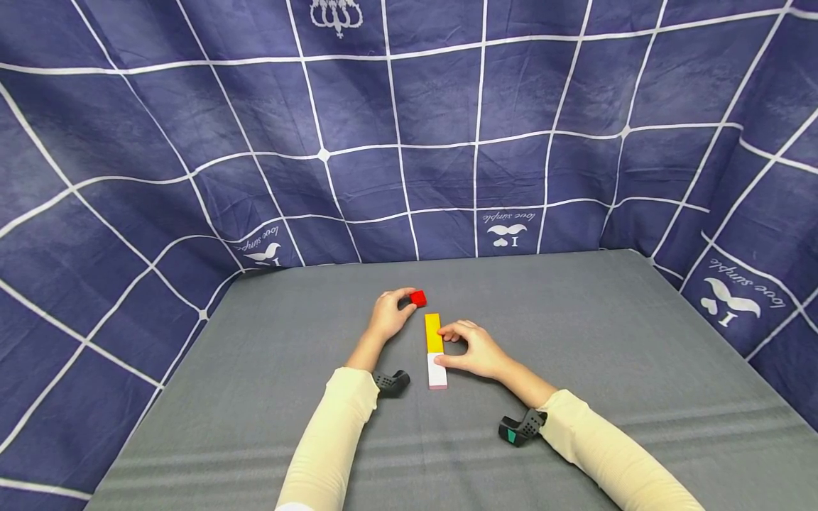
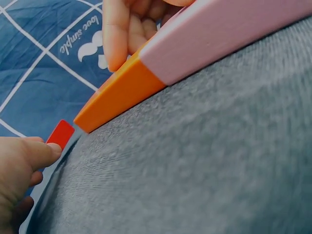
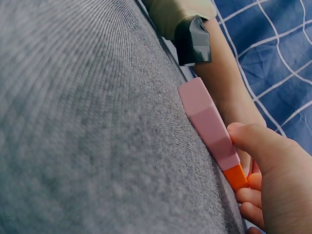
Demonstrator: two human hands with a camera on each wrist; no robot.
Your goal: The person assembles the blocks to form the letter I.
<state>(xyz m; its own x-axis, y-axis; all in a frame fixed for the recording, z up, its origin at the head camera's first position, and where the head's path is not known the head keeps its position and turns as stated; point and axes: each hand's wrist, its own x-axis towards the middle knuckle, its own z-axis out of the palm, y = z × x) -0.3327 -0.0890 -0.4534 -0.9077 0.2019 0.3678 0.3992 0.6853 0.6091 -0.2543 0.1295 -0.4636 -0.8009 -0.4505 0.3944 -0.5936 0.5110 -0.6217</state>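
A small red block (image 1: 418,298) is pinched between the thumb and fingers of my left hand (image 1: 388,314), at the far end of the row. Below it lie a yellow block (image 1: 434,332) and a white block (image 1: 437,370), end to end in a straight line. They look orange (image 2: 122,95) and pink (image 2: 219,39) in the left wrist view. My right hand (image 1: 476,351) rests along the row's right side, thumb touching the white block and fingertips at the yellow one. A gap separates the red block from the yellow block's far end.
Grey cloth (image 1: 287,426) covers the table. A blue curtain with white lines (image 1: 441,177) hangs along its back and sides. Each wrist wears a dark camera mount, the left one (image 1: 391,383) close to the white block's near end.
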